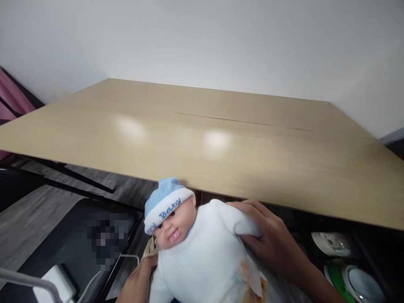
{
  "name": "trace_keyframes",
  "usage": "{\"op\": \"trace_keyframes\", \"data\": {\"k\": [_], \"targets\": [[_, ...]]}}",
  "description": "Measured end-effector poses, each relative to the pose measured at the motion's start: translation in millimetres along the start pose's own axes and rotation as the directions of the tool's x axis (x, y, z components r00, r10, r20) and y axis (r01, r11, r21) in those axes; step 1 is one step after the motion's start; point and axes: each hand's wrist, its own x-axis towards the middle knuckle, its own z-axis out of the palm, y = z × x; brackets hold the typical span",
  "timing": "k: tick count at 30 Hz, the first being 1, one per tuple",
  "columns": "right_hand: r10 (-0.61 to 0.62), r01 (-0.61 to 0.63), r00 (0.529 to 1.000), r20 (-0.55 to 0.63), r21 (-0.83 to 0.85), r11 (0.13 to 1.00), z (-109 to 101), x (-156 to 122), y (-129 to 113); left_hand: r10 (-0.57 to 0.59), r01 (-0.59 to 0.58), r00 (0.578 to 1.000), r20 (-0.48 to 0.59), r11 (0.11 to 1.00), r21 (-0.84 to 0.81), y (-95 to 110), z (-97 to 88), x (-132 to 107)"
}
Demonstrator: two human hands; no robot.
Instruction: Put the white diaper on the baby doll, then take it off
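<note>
A baby doll [202, 252] in a white top lies tilted at the lower middle, in front of the table's near edge. Its head leans left under a blue and white knit cap [168, 206] with "Baby" lettered on the band. My left hand [140, 275] grips the doll's side near one sleeve. With its fingers around the other sleeve, my right hand [268, 231] holds the doll's upper arm. A printed patch shows low on the doll's front. The doll's legs are out of view.
A light wooden table [195, 143] stretches ahead to a pale wall. At left is a black chair [72, 235] bearing a white charger [52, 286] and cables. Round containers, one a green-rimmed tin [353, 282], sit at lower right. Pink fabric [14, 97] hangs at far left.
</note>
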Motion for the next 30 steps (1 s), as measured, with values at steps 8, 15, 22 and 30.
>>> {"op": "trace_keyframes", "data": {"k": [8,15,22,30], "targets": [[0.071,-0.076,0.993,0.099,0.045,0.996,75.1,-2.9,64.4,0.079,-0.082,0.993,0.09,0.996,0.033,-29.6,15.7,-9.2],[0.177,-0.2,0.976,0.126,0.204,0.958,73.4,-40.3,73.3,0.319,-0.287,0.946,-0.05,0.902,0.323,-14.5,-3.7,-11.4],[0.218,-0.251,0.962,0.165,0.212,0.945,56.3,-53.1,43.4,0.631,-0.637,0.682,0.37,0.761,-0.124,85.2,-10.7,50.1],[0.172,-0.181,0.978,0.119,0.072,0.981,60.6,-47.3,45.2,0.748,-0.704,0.509,0.427,0.647,-0.293,99.8,24.7,110.8]]}}
